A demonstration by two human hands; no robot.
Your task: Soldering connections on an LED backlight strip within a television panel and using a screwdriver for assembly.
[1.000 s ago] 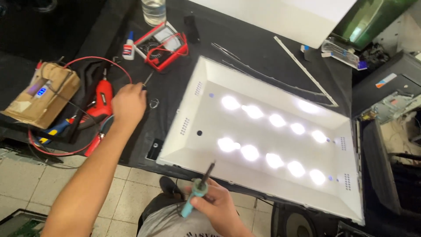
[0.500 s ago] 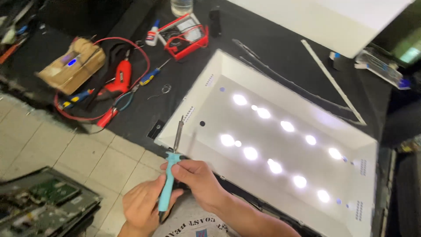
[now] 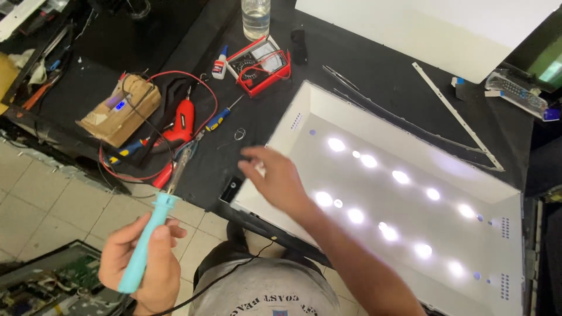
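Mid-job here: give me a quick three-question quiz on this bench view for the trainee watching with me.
1. True or false: the left hand holds the soldering iron by its light blue handle.
2. Where is the right hand? A) on the glue bottle B) over the near-left corner of the lit white panel C) on the water bottle
3. Fill in: the small red tool lies on the black table between the cardboard box and the ____ with the blue and yellow handle.

Key
1. True
2. B
3. screwdriver
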